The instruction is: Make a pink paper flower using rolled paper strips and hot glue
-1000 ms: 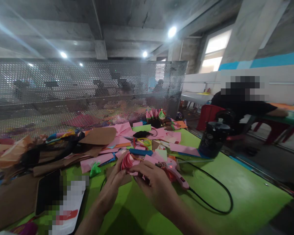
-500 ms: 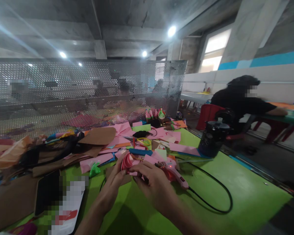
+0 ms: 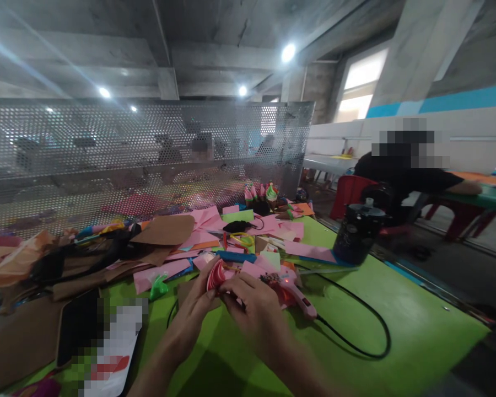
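While the left hand [image 3: 192,309] curls its fingers and thumb around a small pink-and-red piece with curved, ridged folds [image 3: 215,277], the right hand [image 3: 254,303] brings bent fingertips against the lower right edge of that piece. The left grip is closed on it; whether the right fingers pinch it or only press it, I cannot tell. The piece is held above the near middle of a smooth, glossy green tabletop [image 3: 347,314], just in front of a heap of thin, flat pink sheets [image 3: 209,219].

Just beside the right hand lies one pink plastic glue gun [image 3: 297,295] with one lit red spot, its smooth black cord [image 3: 384,325] looping over the green surface. Beyond the hands lies one blue elongated object [image 3: 236,257]; to their left, one crumpled, shiny green scrap [image 3: 158,288] and one flat black rectangular phone [image 3: 78,329]. A stiff brown sheet with a rounded end [image 3: 169,230] tops other brown pieces. One dark, glossy lidded cylinder [image 3: 357,234] stands near the right edge. At the back stand one swirled green cone [image 3: 271,192] and at least three pink ones, before one perforated metal partition [image 3: 149,149].
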The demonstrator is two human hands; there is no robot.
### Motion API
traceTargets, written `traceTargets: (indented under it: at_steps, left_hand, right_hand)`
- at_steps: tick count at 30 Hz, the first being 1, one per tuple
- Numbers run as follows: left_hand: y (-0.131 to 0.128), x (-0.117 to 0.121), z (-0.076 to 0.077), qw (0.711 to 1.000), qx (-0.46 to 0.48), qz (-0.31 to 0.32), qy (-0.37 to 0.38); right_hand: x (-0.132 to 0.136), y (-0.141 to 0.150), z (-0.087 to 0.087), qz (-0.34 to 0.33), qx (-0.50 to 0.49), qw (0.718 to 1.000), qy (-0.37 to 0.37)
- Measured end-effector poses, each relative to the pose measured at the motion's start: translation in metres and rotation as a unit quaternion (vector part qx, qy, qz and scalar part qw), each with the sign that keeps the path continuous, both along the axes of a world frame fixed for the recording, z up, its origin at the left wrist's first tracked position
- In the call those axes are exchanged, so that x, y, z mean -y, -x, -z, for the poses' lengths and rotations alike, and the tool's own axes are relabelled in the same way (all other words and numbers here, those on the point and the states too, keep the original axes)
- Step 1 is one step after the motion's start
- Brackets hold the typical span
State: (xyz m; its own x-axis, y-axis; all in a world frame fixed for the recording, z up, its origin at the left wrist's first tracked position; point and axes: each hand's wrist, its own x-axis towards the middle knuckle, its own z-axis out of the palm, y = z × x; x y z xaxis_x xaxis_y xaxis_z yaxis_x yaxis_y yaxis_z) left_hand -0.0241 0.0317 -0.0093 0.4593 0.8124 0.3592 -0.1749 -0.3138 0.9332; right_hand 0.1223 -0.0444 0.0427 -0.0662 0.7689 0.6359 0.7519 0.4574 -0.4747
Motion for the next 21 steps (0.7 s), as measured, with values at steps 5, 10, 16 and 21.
traceTargets:
  at_steps: [5,10,16,21]
  left_hand:
    - [0.000,0.003,0.001,1.000,0.006,-0.001,0.002]
    - [-0.001,0.003,0.000,0.999,0.019,0.020,0.036]
    - [-0.001,-0.001,0.000,0.996,0.037,0.046,0.061]
    - [-0.001,-0.008,0.002,0.995,0.054,0.060,0.064]
  right_hand:
    - [-0.001,0.002,0.006,0.024,0.047,0.998,-0.046]
    - [-0.001,-0.001,0.005,0.010,0.063,0.997,-0.046]
    - [-0.002,-0.006,0.005,-0.011,0.069,0.997,-0.039]
    - [-0.001,-0.007,0.004,-0.020,0.072,0.997,-0.025]
